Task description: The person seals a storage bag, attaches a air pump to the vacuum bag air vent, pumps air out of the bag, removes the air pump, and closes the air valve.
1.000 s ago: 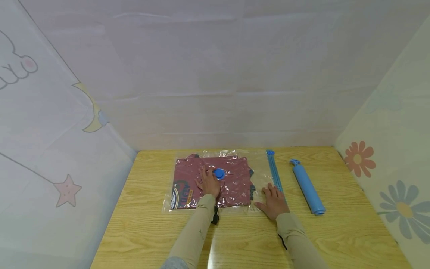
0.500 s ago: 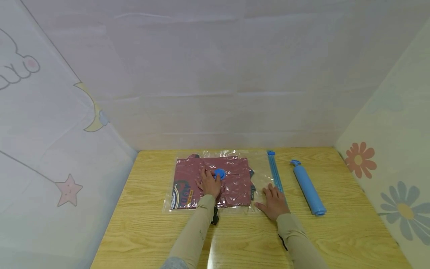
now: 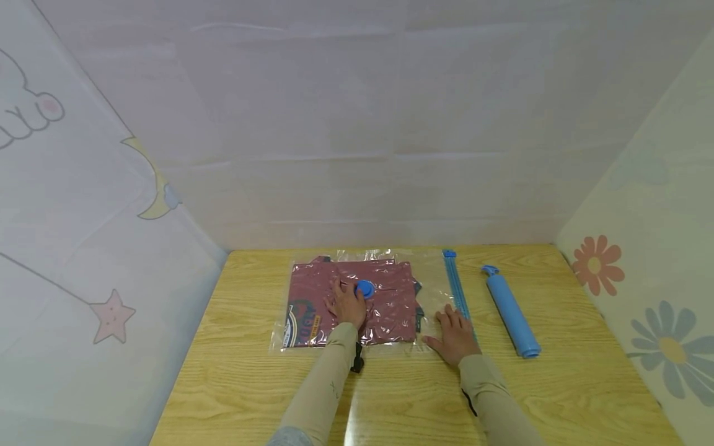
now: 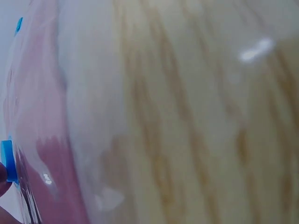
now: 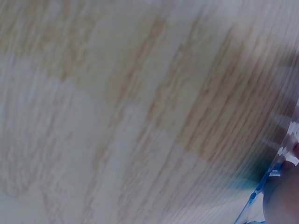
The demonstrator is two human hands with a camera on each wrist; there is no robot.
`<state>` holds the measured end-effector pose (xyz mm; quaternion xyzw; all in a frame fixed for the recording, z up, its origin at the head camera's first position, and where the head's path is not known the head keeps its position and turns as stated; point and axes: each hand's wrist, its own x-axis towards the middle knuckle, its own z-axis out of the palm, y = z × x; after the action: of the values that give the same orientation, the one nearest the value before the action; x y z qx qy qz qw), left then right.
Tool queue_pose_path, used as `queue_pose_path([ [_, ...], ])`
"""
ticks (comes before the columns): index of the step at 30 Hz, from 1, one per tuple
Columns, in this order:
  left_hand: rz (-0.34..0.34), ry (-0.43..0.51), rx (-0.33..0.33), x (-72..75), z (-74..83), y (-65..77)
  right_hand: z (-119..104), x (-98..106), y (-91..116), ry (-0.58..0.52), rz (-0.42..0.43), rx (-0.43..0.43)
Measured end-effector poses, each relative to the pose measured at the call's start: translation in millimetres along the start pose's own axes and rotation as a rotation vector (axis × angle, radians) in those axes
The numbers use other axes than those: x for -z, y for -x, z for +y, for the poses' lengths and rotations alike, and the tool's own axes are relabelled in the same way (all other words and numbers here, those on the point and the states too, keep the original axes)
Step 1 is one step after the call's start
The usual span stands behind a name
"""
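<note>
A clear vacuum storage bag (image 3: pixel 432 279) lies flat with a folded dark-red garment (image 3: pixel 390 310) inside. My left hand (image 3: pixel 350 308) rests on the bag, thumb and forefinger at the near left edge of the round blue valve cap (image 3: pixel 365 288), seeming to pinch it. In the left wrist view a fingertip (image 4: pixel 3 172) touches the blue cap (image 4: pixel 8 161). My right hand (image 3: pixel 457 334) lies with spread fingers on the bag's right end, beside the blue zip strip (image 3: pixel 457 288). Only part of that hand (image 5: pixel 282 196) shows in the right wrist view.
A blue hand pump (image 3: pixel 513 316) lies on the wooden table (image 3: pixel 240 390), right of the bag. A blue zip slider (image 3: pixel 449 253) sits at the strip's far end. Pale printed walls (image 3: pixel 357 186) enclose the table at the back and sides.
My left thumb has moved onto the valve cap, then shifted slightly to its near edge. My right hand, the bag and the pump stay in place.
</note>
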<state>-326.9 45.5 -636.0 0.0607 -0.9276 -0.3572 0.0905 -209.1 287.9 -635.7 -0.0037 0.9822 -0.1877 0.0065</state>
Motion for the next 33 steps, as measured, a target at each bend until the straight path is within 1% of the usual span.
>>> queue_pose_path([
  [3, -0.006, 0.004, -0.012, 0.9, 0.6, 0.2, 0.4, -1.2, 0.0, 0.009, -0.001, -0.003],
  [8, 0.004, 0.011, -0.031, 1.8, 1.4, 1.0, -0.2, -1.1, 0.6, 0.010, -0.003, -0.012],
  [14, 0.012, -0.003, -0.024, 1.3, 1.5, 1.0, -3.2, 1.1, 1.4, 0.006, -0.011, -0.021],
  [20, 0.040, 0.039, -0.027, 2.2, 2.3, 1.6, -4.2, 2.1, 1.7, 0.011, -0.011, -0.022],
  [22, 0.032, 0.039, -0.028, 2.8, 2.6, 2.1, -4.2, 1.9, 1.9, 0.011, -0.002, -0.018],
  [28, -0.007, 0.004, 0.000, 2.9, 3.6, 3.1, -4.6, 0.8, 2.5, 0.008, 0.007, 0.001],
  [33, 0.009, -0.006, 0.012, 1.2, 6.5, 2.3, -4.8, 0.8, 2.4, 0.010, 0.016, -0.004],
])
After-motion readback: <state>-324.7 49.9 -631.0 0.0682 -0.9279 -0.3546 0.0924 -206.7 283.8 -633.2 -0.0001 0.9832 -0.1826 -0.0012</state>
